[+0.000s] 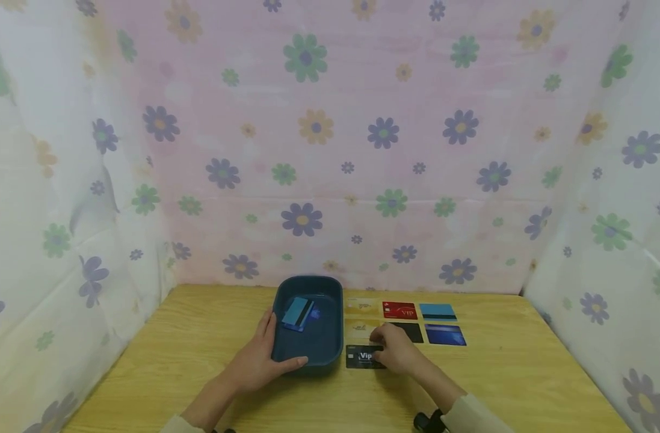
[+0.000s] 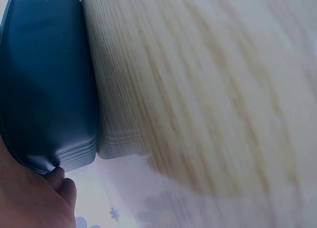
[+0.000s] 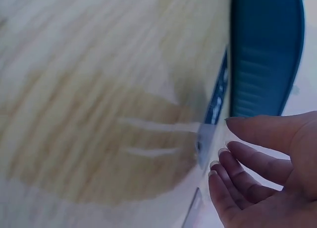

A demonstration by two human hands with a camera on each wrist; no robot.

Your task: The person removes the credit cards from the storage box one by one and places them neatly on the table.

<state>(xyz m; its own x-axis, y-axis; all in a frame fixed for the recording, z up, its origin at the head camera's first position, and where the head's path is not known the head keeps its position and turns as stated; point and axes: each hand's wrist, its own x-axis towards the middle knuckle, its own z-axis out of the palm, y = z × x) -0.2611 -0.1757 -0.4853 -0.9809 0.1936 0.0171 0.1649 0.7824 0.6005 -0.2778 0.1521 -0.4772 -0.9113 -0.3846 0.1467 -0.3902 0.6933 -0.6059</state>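
Observation:
My left hand [image 1: 256, 361] holds the dark blue plastic basin [image 1: 335, 325] at its near left corner, thumb over the front and fingers along the left side. Inside the basin a light blue card [image 1: 295, 311] with a black stripe overlaps a darker blue one. Over the right end of a black "Vip" card [image 1: 359, 356], my right hand [image 1: 399, 352] hovers with bent fingers. The right wrist view shows thumb and fingers [image 3: 252, 171] apart, nothing between them. A black card [image 1: 410, 331] and a gold card [image 1: 360, 328] are partly covered by that hand.
Right of the basin lie another gold card [image 1: 362, 306], a red VIP card [image 1: 399, 310], a light blue striped card [image 1: 438, 312] and a dark blue card [image 1: 446, 335]. Flowered cloth [image 1: 362, 180] encloses the wooden table [image 1: 519, 373] at the back and both sides.

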